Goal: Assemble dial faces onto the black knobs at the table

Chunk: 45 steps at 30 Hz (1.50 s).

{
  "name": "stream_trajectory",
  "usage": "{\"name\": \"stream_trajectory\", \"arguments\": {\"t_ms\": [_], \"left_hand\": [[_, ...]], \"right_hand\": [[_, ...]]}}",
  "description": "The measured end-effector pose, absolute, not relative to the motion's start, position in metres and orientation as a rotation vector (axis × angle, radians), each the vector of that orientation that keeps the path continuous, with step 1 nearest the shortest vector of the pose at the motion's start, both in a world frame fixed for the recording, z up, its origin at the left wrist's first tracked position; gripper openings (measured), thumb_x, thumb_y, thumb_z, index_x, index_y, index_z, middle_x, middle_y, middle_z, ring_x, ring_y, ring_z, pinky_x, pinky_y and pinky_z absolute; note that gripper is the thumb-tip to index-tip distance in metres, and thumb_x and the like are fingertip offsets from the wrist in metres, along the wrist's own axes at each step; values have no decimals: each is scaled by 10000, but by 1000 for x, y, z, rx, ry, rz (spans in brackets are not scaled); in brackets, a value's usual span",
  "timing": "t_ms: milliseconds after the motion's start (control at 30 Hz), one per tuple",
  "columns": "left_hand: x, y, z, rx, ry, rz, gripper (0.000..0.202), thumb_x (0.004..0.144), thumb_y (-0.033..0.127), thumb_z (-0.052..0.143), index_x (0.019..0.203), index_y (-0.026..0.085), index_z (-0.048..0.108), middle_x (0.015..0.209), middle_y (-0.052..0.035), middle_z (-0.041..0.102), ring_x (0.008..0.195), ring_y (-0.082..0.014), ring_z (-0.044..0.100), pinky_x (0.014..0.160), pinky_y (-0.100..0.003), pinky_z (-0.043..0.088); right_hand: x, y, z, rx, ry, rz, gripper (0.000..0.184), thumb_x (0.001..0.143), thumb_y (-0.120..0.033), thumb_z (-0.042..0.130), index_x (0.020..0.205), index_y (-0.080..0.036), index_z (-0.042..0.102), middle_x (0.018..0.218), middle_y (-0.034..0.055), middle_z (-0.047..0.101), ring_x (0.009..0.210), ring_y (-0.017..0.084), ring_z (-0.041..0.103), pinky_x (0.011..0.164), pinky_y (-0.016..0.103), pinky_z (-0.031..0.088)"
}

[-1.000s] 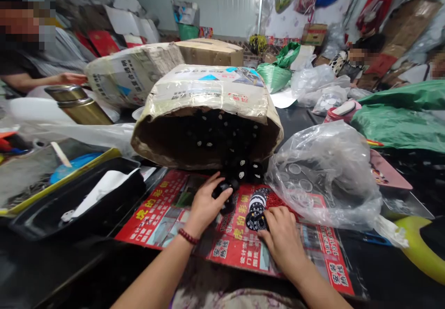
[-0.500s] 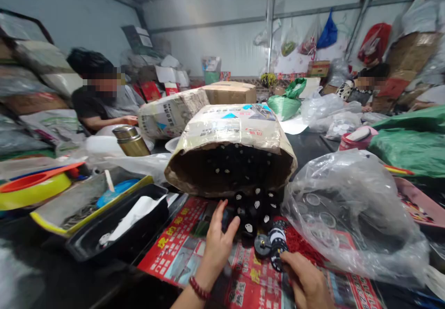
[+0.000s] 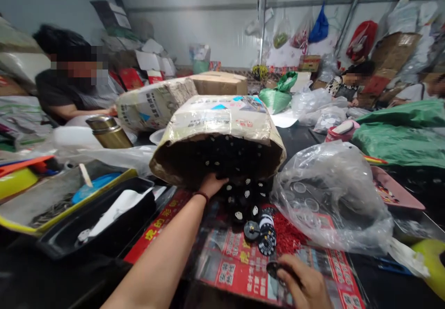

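Left hand (image 3: 213, 186) at mouth of creased, cream printed cardboard carton (image 3: 222, 116); right hand (image 3: 308, 281) pinching dark, flat round disc (image 3: 273, 267).

Change: half a second ago, left was spread beside the rounded black pieces with white marks (image 3: 246, 195), right at the near end of the overlapping black-and-white patterned discs (image 3: 267, 225). Now left has gone far, fingers lost in shadow, grip cannot be told; right has its disc nearer, over the glossy red printed sheet (image 3: 257, 272). Judged: hands now divided between supply and single piece. Black pieces spill from carton; coarse red shredded heap (image 3: 287, 228) right of discs, crinkled clear plastic bag (image 3: 344, 198) farther right.
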<state>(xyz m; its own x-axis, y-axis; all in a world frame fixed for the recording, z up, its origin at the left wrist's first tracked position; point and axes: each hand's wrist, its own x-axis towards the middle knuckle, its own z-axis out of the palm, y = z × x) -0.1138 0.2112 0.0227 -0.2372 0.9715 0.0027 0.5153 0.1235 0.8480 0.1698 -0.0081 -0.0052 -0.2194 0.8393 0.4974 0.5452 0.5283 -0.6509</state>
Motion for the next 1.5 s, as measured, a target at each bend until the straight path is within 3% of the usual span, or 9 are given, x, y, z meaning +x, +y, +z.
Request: {"name": "stream_trajectory", "arguments": {"t_ms": [167,233,367,567,767,1000,1200,1333,1500], "left_hand": [[-118,124,28,1303,1769,1184,515,710,400,654,1141,174,487,1074,-82,618,866,-209,646,641,-298,536],[-102,78,26,1303,1625,1161,528,677,455,676,1102,198,497,987,-44,623,662,-158,637,542,-274,513],[-58,18,13,1609,1647,853,426,729,496,621,1053,226,559,871,-25,647,538,-135,561,541,-278,446],[-34,18,3,1714,1693,721,352,811,522,494,673,200,524,578,9,565,537,-156,542,504,-254,362],[-24,12,3,981,1410,752,384,798,587,461,858,212,515,410,87,438,263,-97,374,249,-175,243],[-1,0,9,752,1230,1052,381,797,476,548,1053,198,497,662,14,605,422,-105,548,336,-179,393],[11,2,11,1373,1520,1357,312,865,379,489,1135,228,527,938,-49,657,773,-179,636,727,-293,491],[4,8,5,1358,1643,1353,276,874,377,470,1081,205,531,911,-58,656,713,-175,633,665,-286,488],[-3,2,3,992,1419,1261,305,837,457,509,1013,212,464,552,46,569,425,-114,516,420,-208,412]], "right_hand": [[171,-12,2,-1061,-1995,487,277,874,-104,414,1043,-216,602,830,55,661,733,169,632,649,243,508],[170,-12,1,-1063,-2078,592,344,857,-79,376,1068,-214,612,829,65,649,736,177,621,641,263,503],[167,-4,1,-1245,-1816,861,290,856,-166,444,1100,-197,596,836,60,637,751,181,607,651,277,491],[167,9,6,-1374,-1339,1298,126,761,-258,565,850,-168,569,569,-50,482,443,95,429,419,205,346],[169,0,13,-1323,-1328,1239,170,783,-330,601,737,-168,582,570,-38,513,495,90,450,474,202,355],[155,-4,6,-1248,-1007,1541,261,728,-402,651,774,-181,522,459,-60,545,360,87,468,366,175,341],[131,-19,15,-1139,-976,1767,312,690,-398,692,768,-181,481,470,-58,568,408,131,586,372,188,436],[130,-23,21,-1087,-888,1829,340,675,-397,715,772,-184,468,456,-59,557,419,147,602,368,193,441],[141,-16,20,-1182,-925,1639,303,693,-395,710,779,-173,522,554,-39,588,463,123,588,433,201,433]]}}
